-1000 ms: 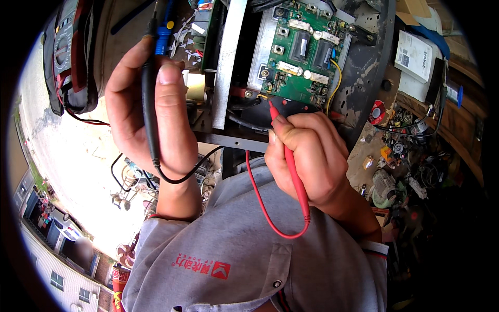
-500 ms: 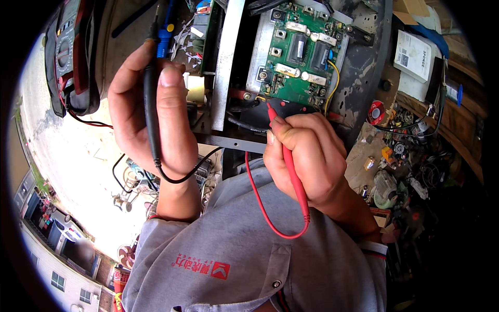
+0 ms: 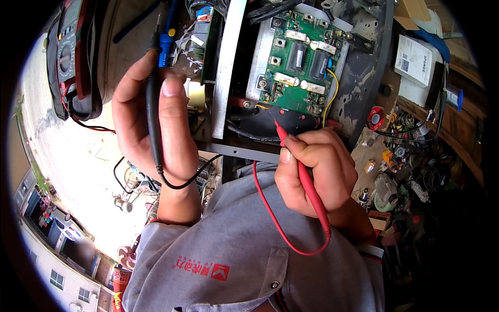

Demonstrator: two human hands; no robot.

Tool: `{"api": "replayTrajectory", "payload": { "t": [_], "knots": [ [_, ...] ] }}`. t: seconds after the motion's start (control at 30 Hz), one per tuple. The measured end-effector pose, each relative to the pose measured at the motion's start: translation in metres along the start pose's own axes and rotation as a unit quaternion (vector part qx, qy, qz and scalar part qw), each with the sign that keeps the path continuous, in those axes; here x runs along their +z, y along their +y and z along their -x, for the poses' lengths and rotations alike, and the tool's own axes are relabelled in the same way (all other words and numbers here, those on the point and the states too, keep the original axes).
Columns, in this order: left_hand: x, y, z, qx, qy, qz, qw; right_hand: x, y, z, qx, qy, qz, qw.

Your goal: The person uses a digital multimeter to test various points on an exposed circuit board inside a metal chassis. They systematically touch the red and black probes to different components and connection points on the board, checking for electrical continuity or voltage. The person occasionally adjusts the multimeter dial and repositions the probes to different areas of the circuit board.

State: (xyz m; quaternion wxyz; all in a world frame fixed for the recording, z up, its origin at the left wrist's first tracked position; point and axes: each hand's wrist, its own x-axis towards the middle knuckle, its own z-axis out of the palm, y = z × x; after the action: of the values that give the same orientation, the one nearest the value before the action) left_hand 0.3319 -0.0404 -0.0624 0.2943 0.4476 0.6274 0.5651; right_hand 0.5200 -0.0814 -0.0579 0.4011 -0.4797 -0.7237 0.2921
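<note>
Right hand (image 3: 314, 171) pinches the red probe (image 3: 304, 174) like a pen, fingers closed round it, so the tip lands just below the green board (image 3: 299, 62). Left hand (image 3: 150, 122) is wrapped shut on the black probe (image 3: 153, 114), thumb along it, tip pointing up near some blue parts (image 3: 165, 44); can't tell if it touches anything. Beyond the left fingers the multimeter (image 3: 70, 57) hangs. A metal bar (image 3: 226, 67) stands between the two tips, and bench clutter (image 3: 400, 156) sits right of the right hand.
</note>
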Motion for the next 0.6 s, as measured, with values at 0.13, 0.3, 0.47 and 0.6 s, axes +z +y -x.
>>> {"api": "replayTrajectory", "payload": {
  "t": [0.13, 0.3, 0.47, 0.6],
  "knots": [
    [0.001, 0.000, 0.002, 0.000, -0.002, 0.005, 1.000, -0.010, -0.002, -0.001, 0.035, 0.010, 0.004, 0.999],
    [0.002, 0.001, 0.002, 0.002, -0.013, 0.001, 1.000, -0.021, 0.003, -0.011, 0.041, 0.004, 0.018, 0.999],
    [0.002, 0.001, 0.002, 0.008, -0.023, -0.001, 1.000, -0.017, 0.009, -0.017, 0.030, -0.004, 0.026, 0.999],
    [0.003, 0.002, 0.002, 0.005, -0.019, -0.007, 1.000, -0.011, 0.019, -0.018, -0.005, 0.035, 0.031, 0.999]
  ]
}}
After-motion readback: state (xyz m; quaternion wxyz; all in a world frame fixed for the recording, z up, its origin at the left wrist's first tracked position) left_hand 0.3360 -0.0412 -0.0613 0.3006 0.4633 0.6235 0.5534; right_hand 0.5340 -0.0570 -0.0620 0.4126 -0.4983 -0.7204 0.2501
